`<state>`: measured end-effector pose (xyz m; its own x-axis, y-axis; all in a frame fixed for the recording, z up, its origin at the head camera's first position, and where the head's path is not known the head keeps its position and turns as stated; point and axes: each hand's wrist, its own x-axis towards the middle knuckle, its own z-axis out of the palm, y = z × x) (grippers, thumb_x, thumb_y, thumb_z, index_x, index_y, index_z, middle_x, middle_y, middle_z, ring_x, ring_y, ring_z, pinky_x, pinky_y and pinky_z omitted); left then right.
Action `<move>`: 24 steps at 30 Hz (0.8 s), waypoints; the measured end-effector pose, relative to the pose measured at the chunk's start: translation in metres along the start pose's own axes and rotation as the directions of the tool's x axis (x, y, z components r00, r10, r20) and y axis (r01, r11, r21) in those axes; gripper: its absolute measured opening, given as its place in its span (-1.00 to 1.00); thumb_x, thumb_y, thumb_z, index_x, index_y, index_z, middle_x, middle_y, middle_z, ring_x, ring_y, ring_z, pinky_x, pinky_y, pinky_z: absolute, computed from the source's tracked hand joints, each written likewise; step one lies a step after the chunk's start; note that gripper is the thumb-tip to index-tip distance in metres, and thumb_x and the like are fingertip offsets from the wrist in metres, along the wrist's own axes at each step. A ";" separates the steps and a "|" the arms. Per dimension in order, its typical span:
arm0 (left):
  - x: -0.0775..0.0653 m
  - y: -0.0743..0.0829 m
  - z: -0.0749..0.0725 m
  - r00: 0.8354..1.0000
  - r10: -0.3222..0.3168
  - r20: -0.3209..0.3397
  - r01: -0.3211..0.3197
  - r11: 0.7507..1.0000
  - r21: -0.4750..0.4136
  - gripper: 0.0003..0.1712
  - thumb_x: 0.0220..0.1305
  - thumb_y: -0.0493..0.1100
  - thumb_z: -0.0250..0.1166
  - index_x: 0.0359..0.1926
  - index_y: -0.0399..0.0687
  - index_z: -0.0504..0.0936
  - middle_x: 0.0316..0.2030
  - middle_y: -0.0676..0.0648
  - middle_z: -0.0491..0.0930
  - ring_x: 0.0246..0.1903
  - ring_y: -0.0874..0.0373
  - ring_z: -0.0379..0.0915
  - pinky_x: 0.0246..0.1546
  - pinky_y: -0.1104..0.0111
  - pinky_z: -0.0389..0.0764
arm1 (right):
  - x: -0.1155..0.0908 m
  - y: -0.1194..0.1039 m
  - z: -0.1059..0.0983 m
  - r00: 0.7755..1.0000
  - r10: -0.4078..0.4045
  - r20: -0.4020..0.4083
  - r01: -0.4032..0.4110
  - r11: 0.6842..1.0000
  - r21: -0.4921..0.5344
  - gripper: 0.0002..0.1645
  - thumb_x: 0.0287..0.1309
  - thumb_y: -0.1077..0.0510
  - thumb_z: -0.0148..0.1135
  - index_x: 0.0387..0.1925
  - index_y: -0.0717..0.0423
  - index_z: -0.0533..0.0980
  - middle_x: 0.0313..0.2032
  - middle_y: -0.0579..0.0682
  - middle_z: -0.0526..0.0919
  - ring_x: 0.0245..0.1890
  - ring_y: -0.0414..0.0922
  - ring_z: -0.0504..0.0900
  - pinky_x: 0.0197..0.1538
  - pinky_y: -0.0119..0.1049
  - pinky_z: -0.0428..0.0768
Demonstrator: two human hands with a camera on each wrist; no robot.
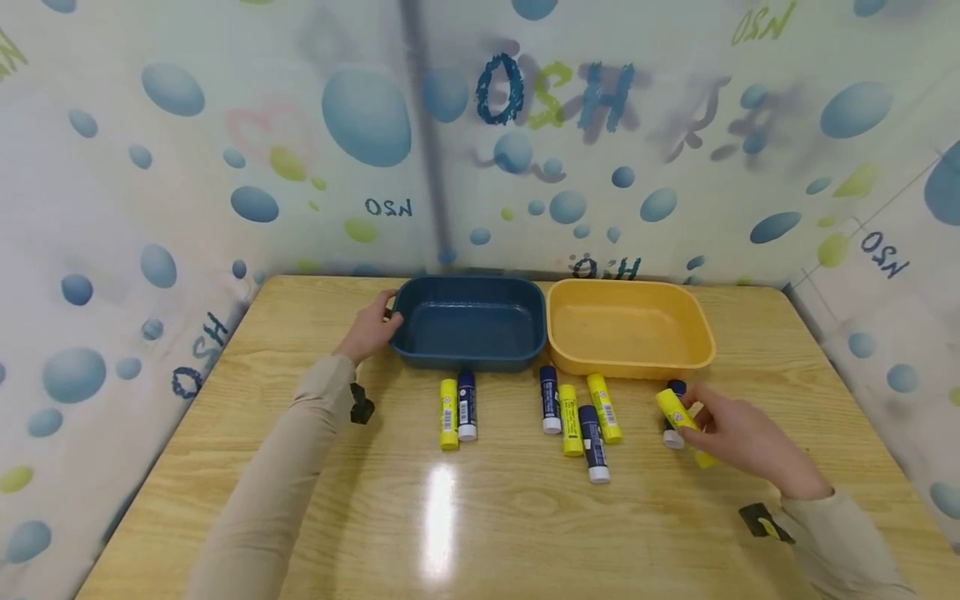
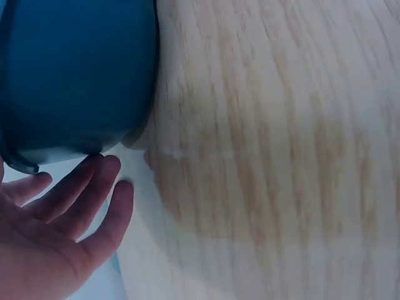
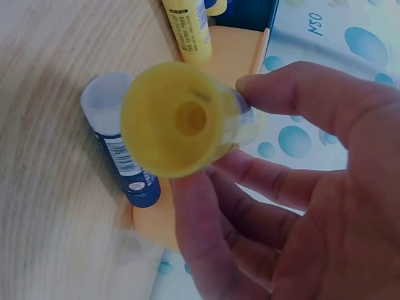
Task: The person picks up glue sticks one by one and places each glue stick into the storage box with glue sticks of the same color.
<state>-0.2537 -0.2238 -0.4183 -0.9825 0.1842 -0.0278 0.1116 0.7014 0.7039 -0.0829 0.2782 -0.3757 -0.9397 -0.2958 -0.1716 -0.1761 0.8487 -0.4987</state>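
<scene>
My right hand pinches a yellow glue stick between thumb and fingers, tilted, close over a dark blue glue stick that lies near the orange bin. In the right wrist view the hollow end of the yellow stick faces the camera, with the blue stick behind it. At the far left my left hand holds the end of the dark blue bin, thumb at the rim. Its fingertips meet the bin's outer wall in the left wrist view.
Both bins stand side by side along the table's back edge, before a patterned curtain. In front of the blue bin lie a yellow glue stick and a blue one. Several more yellow and blue sticks lie between there and my right hand.
</scene>
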 end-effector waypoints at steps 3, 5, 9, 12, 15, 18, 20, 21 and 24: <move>-0.001 -0.004 0.001 0.999 -0.042 0.015 0.043 0.995 -0.090 -0.41 0.46 -0.21 -0.03 0.44 -0.27 0.11 0.11 -0.46 0.42 0.05 -0.24 0.41 -0.09 0.05 0.50 | -0.001 0.000 0.003 1.000 -0.005 -0.003 0.005 1.000 0.011 -0.67 0.15 0.16 0.33 -0.13 0.20 0.42 -0.47 -0.10 0.56 -0.54 -0.20 0.47 -0.52 -0.27 0.44; -0.001 -0.006 0.000 0.995 -0.084 0.046 0.091 0.979 -0.181 -0.41 0.50 -0.16 -0.03 0.45 -0.22 0.12 0.14 -0.44 0.39 0.04 -0.21 0.41 -0.10 0.09 0.53 | -0.001 0.000 0.004 1.000 -0.004 -0.004 0.004 1.000 0.011 -0.66 0.15 0.16 0.33 -0.13 0.20 0.42 -0.47 -0.10 0.56 -0.54 -0.20 0.48 -0.52 -0.27 0.44; -0.002 -0.009 -0.002 0.985 -0.131 0.111 0.161 0.930 -0.329 -0.37 0.51 -0.07 0.00 0.47 -0.20 0.10 0.19 -0.42 0.33 -0.04 -0.16 0.44 -0.14 0.16 0.58 | 0.001 0.001 0.006 1.000 0.002 -0.001 -0.002 1.000 0.005 -0.64 0.15 0.15 0.34 -0.12 0.22 0.42 -0.45 -0.09 0.58 -0.52 -0.19 0.49 -0.51 -0.26 0.45; -0.003 -0.011 -0.002 0.982 -0.128 0.142 0.176 0.894 -0.412 -0.34 0.50 -0.04 0.02 0.47 -0.20 0.09 0.23 -0.42 0.28 -0.02 -0.14 0.43 -0.16 0.23 0.58 | 0.002 0.000 0.008 1.000 0.010 0.005 -0.010 1.000 -0.001 -0.62 0.15 0.14 0.35 -0.11 0.26 0.43 -0.43 -0.07 0.58 -0.48 -0.18 0.51 -0.49 -0.26 0.47; -0.004 -0.014 -0.001 0.979 -0.127 0.160 0.190 0.853 -0.486 -0.34 0.50 -0.03 0.03 0.47 -0.19 0.09 0.26 -0.42 0.25 0.01 -0.10 0.43 -0.19 0.29 0.58 | 0.003 0.000 0.009 1.000 0.007 0.004 -0.007 1.000 -0.003 -0.61 0.14 0.15 0.35 -0.10 0.29 0.44 -0.41 -0.06 0.59 -0.46 -0.17 0.52 -0.48 -0.26 0.48; -0.005 -0.018 0.000 0.978 -0.136 0.156 0.199 0.820 -0.536 -0.35 0.50 -0.04 0.04 0.47 -0.18 0.11 0.25 -0.42 0.26 -0.08 0.01 0.49 -0.24 0.35 0.58 | 0.004 -0.001 0.010 1.000 -0.004 -0.006 0.004 1.000 -0.002 -0.61 0.13 0.17 0.35 -0.10 0.31 0.44 -0.41 -0.04 0.59 -0.46 -0.16 0.52 -0.47 -0.25 0.48; -0.006 -0.020 0.002 0.980 -0.140 0.144 0.197 0.808 -0.555 -0.35 0.49 -0.05 0.05 0.46 -0.19 0.13 0.23 -0.44 0.27 -0.17 0.11 0.52 -0.28 0.38 0.58 | 0.005 -0.003 0.011 1.000 -0.014 -0.012 0.014 1.000 -0.002 -0.60 0.12 0.18 0.35 -0.09 0.33 0.44 -0.40 -0.02 0.59 -0.44 -0.14 0.53 -0.46 -0.24 0.49; -0.008 -0.017 0.000 0.979 -0.146 0.145 0.203 0.803 -0.561 -0.36 0.49 -0.07 0.05 0.46 -0.20 0.13 0.23 -0.44 0.27 -0.19 0.11 0.52 -0.29 0.38 0.59 | 0.005 -0.003 0.011 1.000 -0.016 -0.014 0.016 1.000 -0.004 -0.60 0.11 0.19 0.35 -0.09 0.32 0.44 -0.40 -0.02 0.59 -0.45 -0.14 0.52 -0.46 -0.24 0.48; -0.008 -0.018 0.001 0.978 -0.149 0.145 0.206 0.790 -0.578 -0.37 0.48 -0.11 0.06 0.46 -0.22 0.13 0.23 -0.47 0.27 -0.20 0.11 0.53 -0.30 0.38 0.60 | 0.006 -0.005 0.012 1.000 -0.015 -0.017 0.015 1.000 -0.009 -0.60 0.11 0.19 0.35 -0.09 0.32 0.43 -0.41 -0.02 0.58 -0.46 -0.15 0.51 -0.46 -0.25 0.48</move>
<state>-0.2473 -0.2371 -0.4313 -0.9561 0.1755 -0.2347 -0.2001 0.1941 0.9604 -0.0835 0.2667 -0.3847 -0.9417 -0.3012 -0.1501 -0.1926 0.8482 -0.4935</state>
